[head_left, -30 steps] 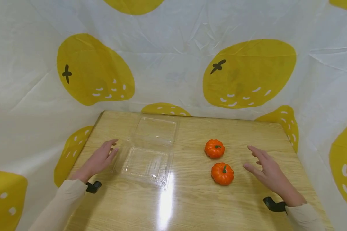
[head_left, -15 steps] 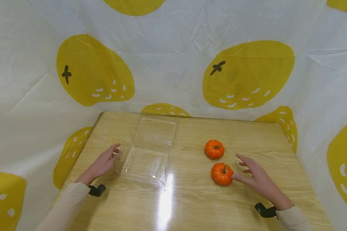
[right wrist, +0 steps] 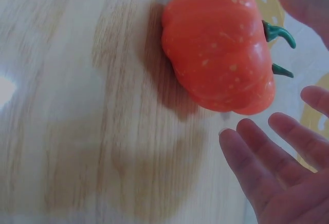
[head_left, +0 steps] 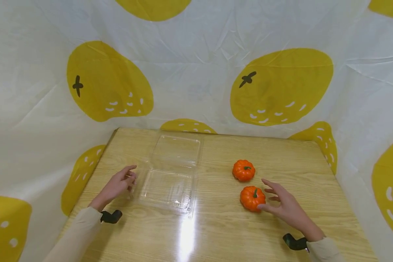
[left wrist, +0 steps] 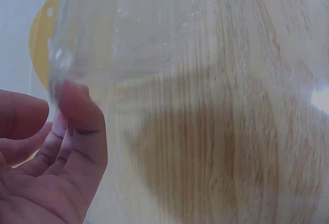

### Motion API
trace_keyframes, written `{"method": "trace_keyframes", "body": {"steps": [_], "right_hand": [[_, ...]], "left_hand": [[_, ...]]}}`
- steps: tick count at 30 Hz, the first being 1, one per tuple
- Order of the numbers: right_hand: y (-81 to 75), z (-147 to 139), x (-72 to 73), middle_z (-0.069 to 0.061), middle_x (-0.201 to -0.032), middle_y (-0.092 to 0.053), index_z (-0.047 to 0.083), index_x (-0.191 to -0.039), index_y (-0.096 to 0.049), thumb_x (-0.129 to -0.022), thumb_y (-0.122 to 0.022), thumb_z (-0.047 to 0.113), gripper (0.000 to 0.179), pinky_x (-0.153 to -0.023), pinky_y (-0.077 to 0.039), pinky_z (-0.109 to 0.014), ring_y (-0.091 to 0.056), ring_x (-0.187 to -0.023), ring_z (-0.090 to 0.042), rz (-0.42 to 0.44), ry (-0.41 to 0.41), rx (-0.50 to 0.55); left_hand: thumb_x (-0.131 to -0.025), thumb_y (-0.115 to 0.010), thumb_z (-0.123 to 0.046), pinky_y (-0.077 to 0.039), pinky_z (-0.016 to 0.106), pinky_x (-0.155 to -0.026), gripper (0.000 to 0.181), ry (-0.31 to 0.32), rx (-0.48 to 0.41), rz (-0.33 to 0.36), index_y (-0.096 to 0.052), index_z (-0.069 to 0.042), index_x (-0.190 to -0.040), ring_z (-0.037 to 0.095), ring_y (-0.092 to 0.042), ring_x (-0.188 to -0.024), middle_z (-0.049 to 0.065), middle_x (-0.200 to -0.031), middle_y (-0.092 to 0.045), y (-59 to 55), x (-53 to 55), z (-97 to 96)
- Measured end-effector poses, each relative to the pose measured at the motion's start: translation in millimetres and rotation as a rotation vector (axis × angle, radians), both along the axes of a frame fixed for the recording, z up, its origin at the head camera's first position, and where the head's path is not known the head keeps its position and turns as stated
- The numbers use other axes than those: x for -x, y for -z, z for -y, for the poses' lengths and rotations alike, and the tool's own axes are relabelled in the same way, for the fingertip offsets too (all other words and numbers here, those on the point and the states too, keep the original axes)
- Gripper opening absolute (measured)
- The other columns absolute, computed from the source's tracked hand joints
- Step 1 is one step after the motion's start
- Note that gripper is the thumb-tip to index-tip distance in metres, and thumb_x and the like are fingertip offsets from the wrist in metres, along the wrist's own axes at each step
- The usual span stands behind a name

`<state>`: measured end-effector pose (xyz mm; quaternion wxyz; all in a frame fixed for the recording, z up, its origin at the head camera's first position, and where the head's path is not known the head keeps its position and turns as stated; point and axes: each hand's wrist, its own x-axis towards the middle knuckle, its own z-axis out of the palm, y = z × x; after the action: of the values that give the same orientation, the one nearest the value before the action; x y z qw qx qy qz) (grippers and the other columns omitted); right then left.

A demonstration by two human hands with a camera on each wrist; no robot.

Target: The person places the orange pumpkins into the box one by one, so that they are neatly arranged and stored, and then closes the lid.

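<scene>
A clear plastic clamshell container [head_left: 168,185] lies spread on the table, its lid folded back toward the far edge. My left hand [head_left: 118,185] is at the container's left rim; in the left wrist view a bent finger [left wrist: 79,113] touches its edge, thumb and fingers apart. Two small orange pumpkins with green stems stand on the right half, the near pumpkin [head_left: 252,198] in front of the far pumpkin [head_left: 243,170]. My right hand [head_left: 286,207] is spread beside the near pumpkin, thumb tip right at its side. Fingers [right wrist: 252,157] appear uncurled in the right wrist view.
The wood-grain table [head_left: 216,233] has a bright light reflection near its front middle. A white curtain [head_left: 196,83] printed with yellow fruit surrounds its back and sides. Each wrist carries a black camera mount [head_left: 294,242].
My right hand has moved left and nearer to me, up to the near pumpkin. The left hand has moved slightly right to the container, which has shifted a little to the right.
</scene>
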<state>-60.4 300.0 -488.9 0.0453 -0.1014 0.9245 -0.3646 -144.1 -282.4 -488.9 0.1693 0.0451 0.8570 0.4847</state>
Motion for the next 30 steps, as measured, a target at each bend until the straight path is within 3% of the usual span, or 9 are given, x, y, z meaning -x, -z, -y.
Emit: {"method": "trace_keyframes", "body": {"steps": [8,14,23,26,30], "right_hand": [[7.8,5,2.0,-0.022,-0.152,-0.05,0.007,-0.154,-0.044,-0.084,-0.085,0.039,0.088,-0.093,-0.062,-0.042,-0.062,-0.126,-0.041,0.022,0.013,0.014],[13.6,8,1.8,-0.021,-0.15,-0.053,0.007,-0.153,-0.045,-0.083,-0.086,0.037,0.087,-0.092,-0.062,-0.038,-0.062,-0.125,-0.039,0.021,0.019,0.028],[18.4,10,0.2,-0.018,-0.148,-0.056,0.009,-0.151,-0.048,-0.082,-0.087,0.039,0.085,-0.09,-0.062,-0.032,-0.063,-0.123,-0.038,0.001,0.042,0.018],[22.0,12,-0.8,-0.015,-0.145,-0.059,0.01,-0.15,-0.051,-0.079,-0.09,0.037,0.085,-0.089,-0.062,-0.032,-0.064,-0.12,-0.028,-0.028,0.052,0.019],[28.0,13,-2.8,-0.012,-0.141,-0.061,0.01,-0.148,-0.053,-0.076,-0.092,0.035,0.086,-0.09,-0.062,-0.032,-0.057,-0.116,0.0,-0.067,0.058,0.024]], "left_hand": [[-0.108,-0.054,-0.018,-0.06,0.027,-0.077,0.059,-0.004,-0.062,0.025,-0.031,0.007,-0.157,0.017,-0.062,-0.094,0.03,-0.126,-0.058,5.6,1.1,1.4],[-0.107,-0.055,-0.015,-0.06,0.028,-0.076,0.056,-0.008,-0.121,0.05,-0.035,0.007,-0.155,0.013,-0.061,-0.089,0.029,-0.119,-0.06,8.9,1.8,1.7],[-0.105,-0.059,-0.015,-0.06,0.028,-0.077,0.051,-0.016,-0.239,0.137,-0.043,0.011,-0.146,0.011,-0.064,-0.088,0.014,-0.109,-0.065,12.7,1.6,2.5],[-0.105,-0.06,-0.016,-0.061,0.028,-0.078,0.052,-0.007,-0.261,0.162,-0.042,0.011,-0.145,0.011,-0.064,-0.089,0.012,-0.109,-0.065,14.0,2.4,2.4],[-0.105,-0.06,-0.016,-0.062,0.028,-0.082,0.053,0.025,-0.283,0.176,-0.041,0.013,-0.145,0.014,-0.067,-0.093,0.014,-0.111,-0.065,17.0,4.6,2.8]]}}
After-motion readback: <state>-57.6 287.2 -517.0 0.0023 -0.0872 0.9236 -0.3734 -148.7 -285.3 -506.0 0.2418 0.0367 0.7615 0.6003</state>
